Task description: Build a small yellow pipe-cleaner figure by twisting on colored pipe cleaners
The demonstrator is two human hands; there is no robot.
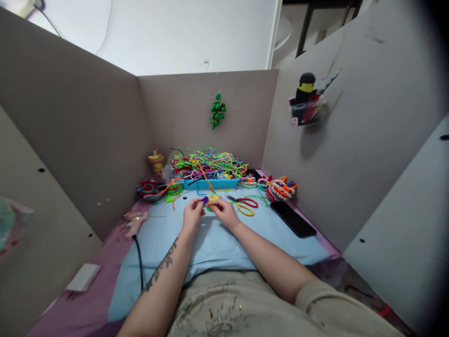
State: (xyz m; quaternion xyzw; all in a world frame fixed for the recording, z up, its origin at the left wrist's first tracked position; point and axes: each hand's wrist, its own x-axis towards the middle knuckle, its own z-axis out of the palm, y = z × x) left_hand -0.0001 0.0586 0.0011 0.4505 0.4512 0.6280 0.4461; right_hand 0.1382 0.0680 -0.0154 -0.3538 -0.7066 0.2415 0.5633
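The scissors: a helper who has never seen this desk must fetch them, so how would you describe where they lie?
Start at the light blue mat on the desk between the cardboard walls. Just past the right hand, before the blue tray heaped with coloured pipe cleaners, lie the scissors. They alone have metal blades, with one red handle loop and one yellow.

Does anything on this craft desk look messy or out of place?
Mostly the blue tray: its tangle of coloured pipe cleaners overflows the rim, with strands trailing onto the light blue mat. Both hands, left hand and right hand, pinch a small twisted piece. Nothing looks broken.
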